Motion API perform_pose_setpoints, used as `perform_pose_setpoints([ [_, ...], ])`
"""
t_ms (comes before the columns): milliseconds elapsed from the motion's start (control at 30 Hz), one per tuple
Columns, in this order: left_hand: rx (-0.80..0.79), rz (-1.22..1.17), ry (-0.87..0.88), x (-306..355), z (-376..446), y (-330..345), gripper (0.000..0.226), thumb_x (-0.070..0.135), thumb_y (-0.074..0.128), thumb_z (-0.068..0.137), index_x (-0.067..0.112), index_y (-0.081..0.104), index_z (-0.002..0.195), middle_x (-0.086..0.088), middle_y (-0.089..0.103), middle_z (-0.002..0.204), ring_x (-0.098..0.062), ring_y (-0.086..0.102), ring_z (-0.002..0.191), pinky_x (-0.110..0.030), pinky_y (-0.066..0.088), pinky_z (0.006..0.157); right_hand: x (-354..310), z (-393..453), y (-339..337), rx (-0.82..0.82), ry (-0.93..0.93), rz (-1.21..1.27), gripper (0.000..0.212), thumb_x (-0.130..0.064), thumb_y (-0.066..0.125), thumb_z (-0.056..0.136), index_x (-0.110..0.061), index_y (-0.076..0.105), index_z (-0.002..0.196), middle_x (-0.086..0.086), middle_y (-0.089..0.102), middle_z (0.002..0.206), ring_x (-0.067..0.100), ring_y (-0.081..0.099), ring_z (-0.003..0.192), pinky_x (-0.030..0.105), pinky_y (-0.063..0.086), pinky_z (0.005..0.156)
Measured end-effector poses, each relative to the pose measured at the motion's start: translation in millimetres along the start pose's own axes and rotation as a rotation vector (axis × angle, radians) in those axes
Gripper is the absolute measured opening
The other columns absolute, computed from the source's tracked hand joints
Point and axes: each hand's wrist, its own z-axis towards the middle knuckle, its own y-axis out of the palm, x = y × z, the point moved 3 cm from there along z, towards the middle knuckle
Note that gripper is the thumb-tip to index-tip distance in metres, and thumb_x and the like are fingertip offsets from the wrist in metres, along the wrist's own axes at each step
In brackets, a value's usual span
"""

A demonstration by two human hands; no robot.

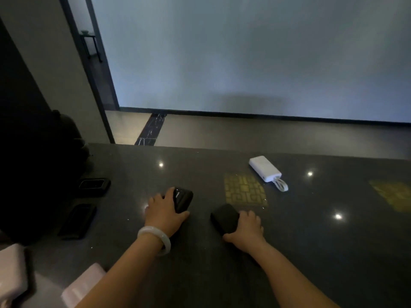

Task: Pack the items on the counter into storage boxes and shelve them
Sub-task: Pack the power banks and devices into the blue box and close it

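My left hand (163, 212), with a pale bangle on the wrist, grips a black power bank (183, 200) lying on the dark counter (200, 252). To its right my right hand (245, 230) grips a second black power bank (224, 217), also on the counter. A white power bank (264, 168) with a looped white cable lies further back on the right. Two more dark flat devices (94, 185) (77, 221) rest at the left of the counter.
Pale pink boxes (12, 272) (82, 285) stand at the near left corner. A large dark shape (40, 174) fills the left side. Yellowish patterned reflections (244, 192) show on the counter top. Beyond the far edge lie the floor and a plain wall.
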Motion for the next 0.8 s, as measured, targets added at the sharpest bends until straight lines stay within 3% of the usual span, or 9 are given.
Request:
perform_pose_setpoints([
  [367, -0.26, 0.03, 0.287, 101.7, -90.5, 92.5, 0.086, 0.053, 0.064, 0.083, 0.028, 0.017, 0.151, -0.007, 0.037, 0.142, -0.026, 0.035, 0.131, -0.04, 0.034, 0.11, 139.9, -106.3, -27.2, 0.181, 0.308, 0.139, 0.077, -0.045, 0.072, 0.073, -0.015, 0.037, 0.134, 0.006, 0.037, 0.133, 0.027, 0.033, 0.126, 0.039, 0.034, 0.106],
  [533, -0.286, 0.036, 0.399, 143.0, -124.4, 107.8, 0.085, 0.052, 0.063, 0.085, 0.027, 0.016, 0.151, -0.005, 0.037, 0.142, -0.024, 0.035, 0.13, -0.038, 0.034, 0.109, 189.2, -146.5, -43.3, 0.256, 0.406, 0.264, 0.072, -0.044, 0.072, 0.07, -0.016, 0.045, 0.131, 0.005, 0.05, 0.124, 0.026, 0.039, 0.119, 0.039, 0.04, 0.099],
  [800, -0.264, 0.021, 0.533, 228.1, -181.3, 129.5, 0.086, 0.057, 0.063, 0.082, 0.028, 0.02, 0.151, -0.004, 0.042, 0.134, -0.024, 0.036, 0.125, -0.037, 0.036, 0.105, 269.9, -219.4, -105.3, 0.486, 0.445, 0.347, 0.075, -0.044, 0.074, 0.07, -0.019, 0.044, 0.134, 0.002, 0.049, 0.121, 0.023, 0.038, 0.114, 0.044, 0.04, 0.099],
])
